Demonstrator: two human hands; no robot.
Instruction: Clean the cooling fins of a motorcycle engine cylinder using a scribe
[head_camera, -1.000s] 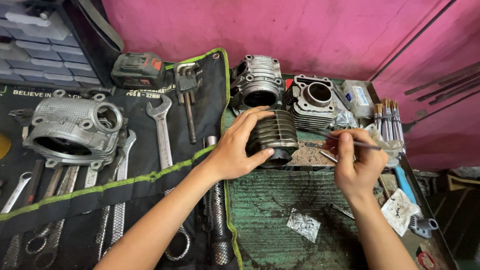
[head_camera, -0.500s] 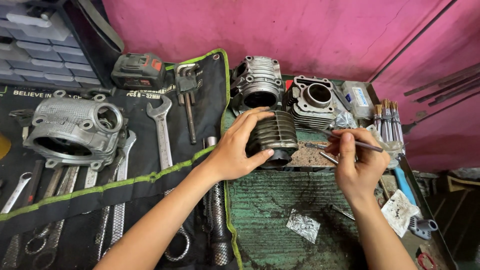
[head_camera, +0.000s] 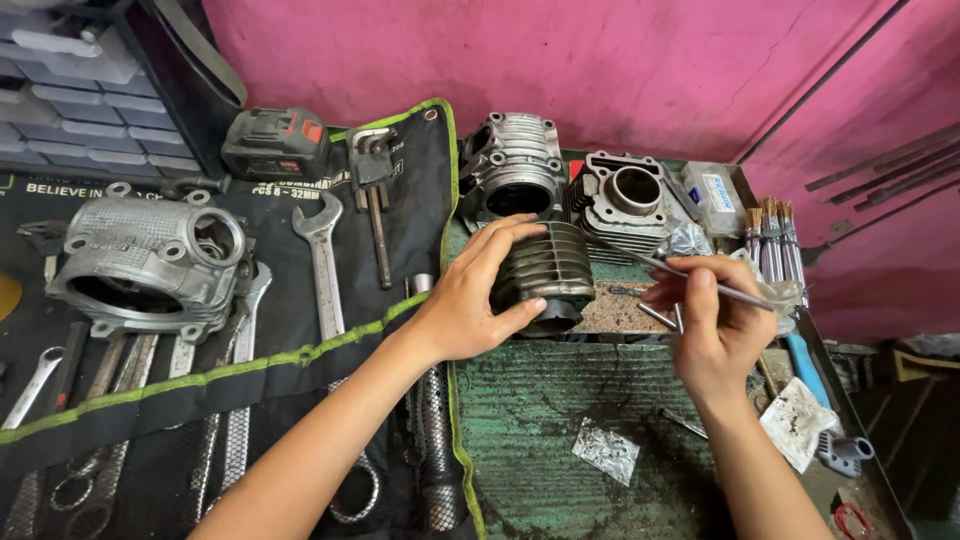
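The left hand (head_camera: 468, 305) wraps a firm grip around the dark finned metal cylinder (head_camera: 545, 272) at mid-worktop, probably heavy, stiff and oily, while the right hand (head_camera: 712, 322) pinches a thin metal pick (head_camera: 690, 275).

The finned cylinder (head_camera: 548, 270) is lying on its side near the middle of the bench, with the left hand (head_camera: 470, 300) wrapping it from the left. The right hand (head_camera: 712, 325) is sitting just right of it, holding a thin rod (head_camera: 690, 272) that is slanting up-left toward the cylinder. Behind the cylinder, two engine parts are standing side by side: a finned barrel (head_camera: 515, 170) on the left, a second cylinder block (head_camera: 628, 200) on the right. A tool roll (head_camera: 250, 330) is spreading across the left, carrying a crankcase cover (head_camera: 140, 265) and a wrench (head_camera: 322, 265). Brushes (head_camera: 770, 225) are standing right of the block. A foil scrap (head_camera: 606, 450) is lying in front, between the forearms.
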